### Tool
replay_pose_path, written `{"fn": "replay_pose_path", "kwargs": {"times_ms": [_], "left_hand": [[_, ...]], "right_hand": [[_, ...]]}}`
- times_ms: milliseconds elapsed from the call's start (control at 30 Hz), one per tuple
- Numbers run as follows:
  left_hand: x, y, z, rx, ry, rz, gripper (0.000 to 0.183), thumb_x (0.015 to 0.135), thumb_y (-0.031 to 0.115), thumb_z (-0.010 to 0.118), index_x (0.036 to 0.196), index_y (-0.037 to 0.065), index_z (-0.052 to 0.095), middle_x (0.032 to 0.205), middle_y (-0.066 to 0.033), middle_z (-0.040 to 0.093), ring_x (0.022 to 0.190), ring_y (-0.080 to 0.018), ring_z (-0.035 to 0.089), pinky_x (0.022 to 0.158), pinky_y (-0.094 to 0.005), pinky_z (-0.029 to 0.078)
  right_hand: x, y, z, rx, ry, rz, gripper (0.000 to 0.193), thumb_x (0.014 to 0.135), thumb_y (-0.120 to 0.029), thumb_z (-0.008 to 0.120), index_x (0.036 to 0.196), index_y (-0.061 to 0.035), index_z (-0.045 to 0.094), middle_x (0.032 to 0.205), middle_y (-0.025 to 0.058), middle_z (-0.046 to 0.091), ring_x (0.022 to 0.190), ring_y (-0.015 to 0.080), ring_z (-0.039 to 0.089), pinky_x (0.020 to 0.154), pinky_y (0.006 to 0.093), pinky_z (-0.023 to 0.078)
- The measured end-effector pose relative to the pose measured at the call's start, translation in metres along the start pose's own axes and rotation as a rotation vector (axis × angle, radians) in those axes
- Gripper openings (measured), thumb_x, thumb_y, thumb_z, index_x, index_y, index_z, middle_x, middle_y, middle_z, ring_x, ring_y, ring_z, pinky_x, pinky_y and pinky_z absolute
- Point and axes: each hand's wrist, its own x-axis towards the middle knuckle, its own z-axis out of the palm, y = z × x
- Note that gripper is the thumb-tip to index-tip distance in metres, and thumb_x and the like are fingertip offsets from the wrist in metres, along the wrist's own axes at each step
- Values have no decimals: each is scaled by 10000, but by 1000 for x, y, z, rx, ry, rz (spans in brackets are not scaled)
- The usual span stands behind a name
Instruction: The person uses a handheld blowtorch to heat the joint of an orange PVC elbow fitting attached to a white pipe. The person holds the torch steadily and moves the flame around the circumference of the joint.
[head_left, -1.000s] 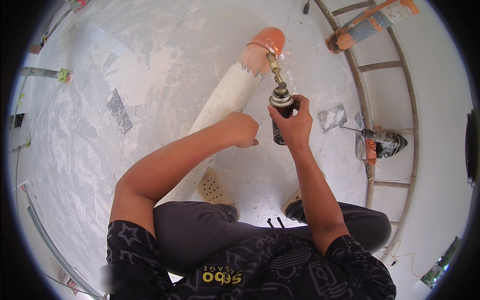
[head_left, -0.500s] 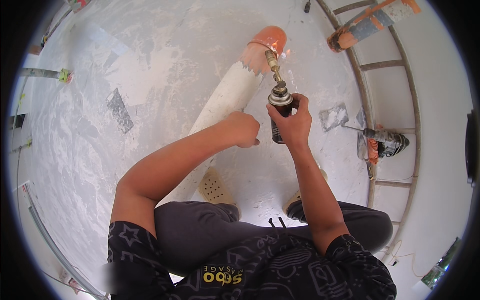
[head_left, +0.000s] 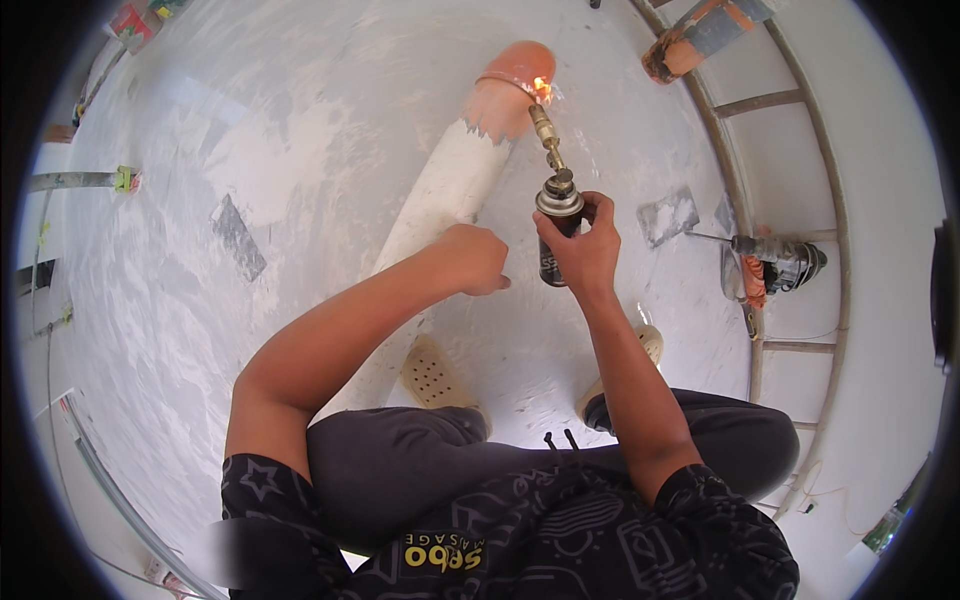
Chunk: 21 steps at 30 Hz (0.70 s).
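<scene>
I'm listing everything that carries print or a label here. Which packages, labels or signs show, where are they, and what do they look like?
Gas canister: in the right hand, under the torch head; dark cylinder with light print.
Cartons: far upper left on the floor; small, red and green.
Tag: left edge, on a grey bar; small, green and pink.

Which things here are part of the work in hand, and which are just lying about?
In use: gas torch in the right hand, flame on the orange pipe end; white pipe under the left hand.

Lying about: power drill, ladder, grey scraps.
</scene>
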Motion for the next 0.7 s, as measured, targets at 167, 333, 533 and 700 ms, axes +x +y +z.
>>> {"fn": "replay_pose_path", "kwargs": {"times_ms": [167, 333, 533, 700], "left_hand": [[-1, 0, 0, 4, -14, -6, 503, 1003, 505, 698, 1136, 22, 744, 1019, -178, 781, 1016, -373, 760, 899, -492, 591], [-3, 2, -1, 1, -27, -8, 494, 1010, 505, 693, 1126, 27, 737, 1028, -176, 775, 1028, -375, 758, 905, -497, 588], [-4, 5, -4, 1, -54, -26, 491, 1018, 502, 685, 1137, 28, 736, 1030, -178, 774, 1029, -377, 756, 903, -494, 585], [-11, 2, -10, -20, 17, -9, 506, 1023, 508, 678, 1201, 38, 738, 1049, -176, 778, 1037, -371, 755, 905, -487, 582]], "right_hand": [[-2, 13, 2, 41, -3, 54, 755, 798, -354, 954, 1323, 22, 563, 1223, 203, 728, 1178, 307, 714, 1028, 429, 557], [-4, 27, 7, 52, -14, 87, 761, 799, -354, 953, 1328, 26, 561, 1250, 214, 725, 1203, 315, 714, 1052, 427, 549], [0, 38, 12, 60, -32, 104, 764, 802, -358, 952, 1334, 24, 561, 1256, 218, 725, 1207, 317, 714, 1062, 433, 547], [1, 32, 5, 34, -34, 113, 767, 799, -366, 954, 1330, 23, 563, 1243, 206, 727, 1187, 311, 717, 1049, 433, 552]]}}
